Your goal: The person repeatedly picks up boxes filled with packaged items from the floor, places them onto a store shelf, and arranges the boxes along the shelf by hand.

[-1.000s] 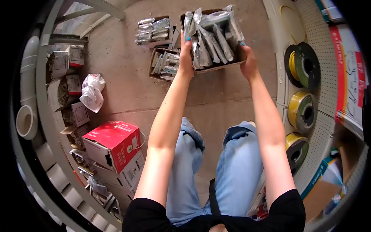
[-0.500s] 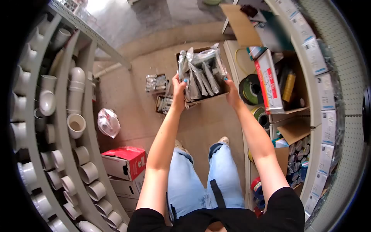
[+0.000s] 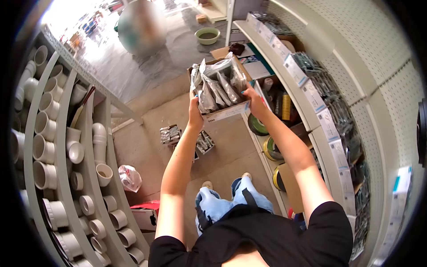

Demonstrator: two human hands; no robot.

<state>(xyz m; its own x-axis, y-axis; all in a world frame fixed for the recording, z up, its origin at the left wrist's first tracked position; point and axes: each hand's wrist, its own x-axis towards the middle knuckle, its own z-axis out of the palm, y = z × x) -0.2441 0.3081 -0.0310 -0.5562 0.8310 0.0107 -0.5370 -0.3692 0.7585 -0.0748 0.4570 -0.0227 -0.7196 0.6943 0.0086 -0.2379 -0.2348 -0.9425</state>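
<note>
Fingers of my left hand and right hand grip the box, best held level so no packets spill.

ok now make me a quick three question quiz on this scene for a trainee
1. What do the left hand and right hand hold between them: (a) a spool, (b) an open carton of packets, (c) a pipe fitting?
2. True or false: the green basin hangs from a shelf.
3. Fill in: the white pipe fittings sit on the shelving at the ____ of the picture.

Key: 1 b; 2 false, it stands on the floor; 3 left.
</note>
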